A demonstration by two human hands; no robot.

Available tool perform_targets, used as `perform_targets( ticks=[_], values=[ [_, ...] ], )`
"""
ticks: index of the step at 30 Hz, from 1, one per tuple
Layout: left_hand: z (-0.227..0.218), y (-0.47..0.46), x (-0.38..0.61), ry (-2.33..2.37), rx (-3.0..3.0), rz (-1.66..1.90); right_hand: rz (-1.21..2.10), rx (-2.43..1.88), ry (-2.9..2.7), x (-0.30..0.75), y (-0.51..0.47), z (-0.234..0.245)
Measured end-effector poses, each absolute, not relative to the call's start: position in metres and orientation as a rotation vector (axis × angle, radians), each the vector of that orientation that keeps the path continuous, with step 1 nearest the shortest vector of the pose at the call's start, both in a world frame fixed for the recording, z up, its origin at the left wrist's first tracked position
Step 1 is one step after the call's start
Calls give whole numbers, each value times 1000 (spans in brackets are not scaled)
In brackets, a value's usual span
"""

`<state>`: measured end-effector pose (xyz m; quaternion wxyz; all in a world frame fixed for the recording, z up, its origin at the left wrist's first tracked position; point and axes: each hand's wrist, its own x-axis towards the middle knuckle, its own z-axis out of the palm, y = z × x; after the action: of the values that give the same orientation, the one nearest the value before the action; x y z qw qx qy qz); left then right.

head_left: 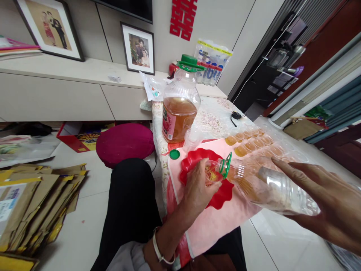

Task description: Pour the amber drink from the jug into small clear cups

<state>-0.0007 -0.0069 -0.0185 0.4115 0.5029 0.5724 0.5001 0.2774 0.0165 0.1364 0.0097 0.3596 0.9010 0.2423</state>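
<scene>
My left hand [196, 187] is closed around a small clear cup [212, 174], which it tilts over a red scalloped dish [197, 155]. My right hand [328, 197] grips a clear plastic bottle [278, 188], tipped almost level with its mouth pointing left. Amber liquid fills the neck end, and the green neck ring [227, 165] meets the cup's rim. Some amber-red liquid shows inside the cup. Beyond the dish stand a stack of clear empty cups [192, 138] and a green cap [174, 154]. Rows of filled cups [251, 145] stand behind the bottle.
A large green-capped jug [180, 113] of amber liquid stands at the table's back left. A pink cloth [216, 229] covers the near table. A black tape measure [235, 115] lies farther back. Flattened cardboard [42, 199] and a maroon stool [125, 144] are on the left.
</scene>
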Motion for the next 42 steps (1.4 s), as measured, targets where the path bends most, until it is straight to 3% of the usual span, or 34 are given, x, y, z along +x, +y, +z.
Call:
perform_targets(
  ticks=[42],
  values=[
    [-21,-8,-2,1447,1293,1288,695,1184,2796,282,19,137]
  ],
)
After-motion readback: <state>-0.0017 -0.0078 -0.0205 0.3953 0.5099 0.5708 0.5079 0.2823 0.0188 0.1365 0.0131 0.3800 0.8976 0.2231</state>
